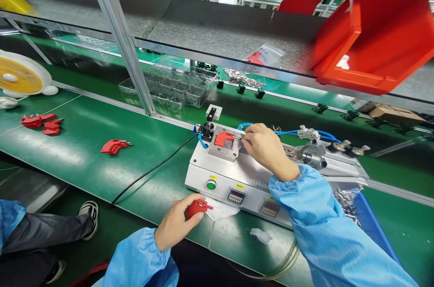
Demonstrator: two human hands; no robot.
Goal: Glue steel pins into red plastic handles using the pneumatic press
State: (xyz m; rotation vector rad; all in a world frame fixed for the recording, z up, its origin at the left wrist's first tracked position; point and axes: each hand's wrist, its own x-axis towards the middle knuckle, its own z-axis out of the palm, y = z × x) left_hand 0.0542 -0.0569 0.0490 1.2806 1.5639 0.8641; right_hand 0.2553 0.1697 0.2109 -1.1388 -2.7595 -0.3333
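In my left hand (181, 220), just in front of the machine, fingers and thumb are closed round a red plastic part (197, 209) with a narrow stub pointing right. My right hand (266, 144) is over the machine's top, its fingertips pinching a thin metal pin (238, 137). That pin lines up with another red plastic part (224, 138), which lies in the metal fixture block (222, 153). A black clamp with a pale pad (213, 112) stands raised behind the block. The silver machine (200, 174) carries a green button (211, 185) and small counters on its front.
Several red parts with metal pins (115, 146) lie on the green bench to the left. At right, a blue bin (376, 232) holds metal pieces. A black cable (152, 167) crosses the bench. Overhead, the shelf bears a red bin (373, 43). Another person's leg shows at lower left.
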